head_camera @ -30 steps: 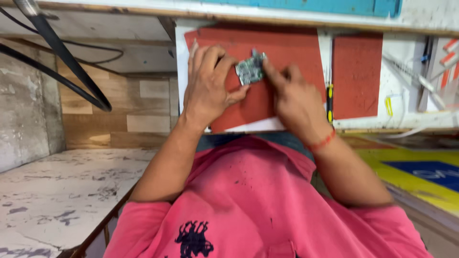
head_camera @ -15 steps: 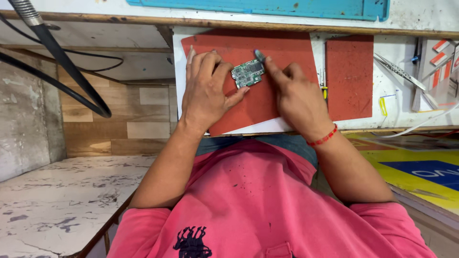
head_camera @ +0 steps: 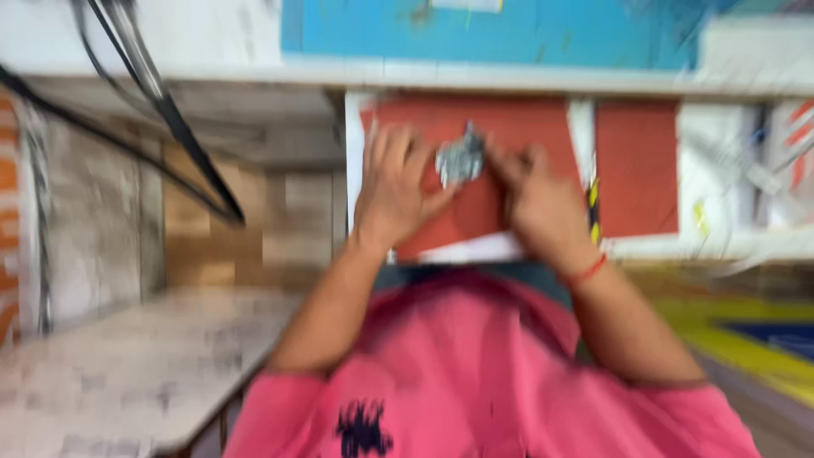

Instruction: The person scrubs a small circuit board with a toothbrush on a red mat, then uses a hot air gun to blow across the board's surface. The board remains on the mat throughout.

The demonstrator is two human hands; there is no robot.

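The frame is motion-blurred. A small grey metallic circuit board (head_camera: 459, 159) lies over a red mat (head_camera: 509, 140) on a white worktop. My left hand (head_camera: 394, 187) rests flat on the mat, its thumb and fingers against the board's left side. From the right, the fingertips of my right hand (head_camera: 543, 203) press on the board's edge; a red band circles that wrist. Both forearms reach out from a pink shirt (head_camera: 475, 373).
A second red mat (head_camera: 636, 165) lies to the right, with a dark and yellow tool (head_camera: 593, 199) between the mats. Black cables (head_camera: 161, 110) hang at the left. A blue panel (head_camera: 475, 30) sits behind. A pale speckled floor (head_camera: 110, 373) lies low on the left.
The camera has swung, blurring the view and shifting the scene lower in frame. Both hands stay on the board over the red mat.
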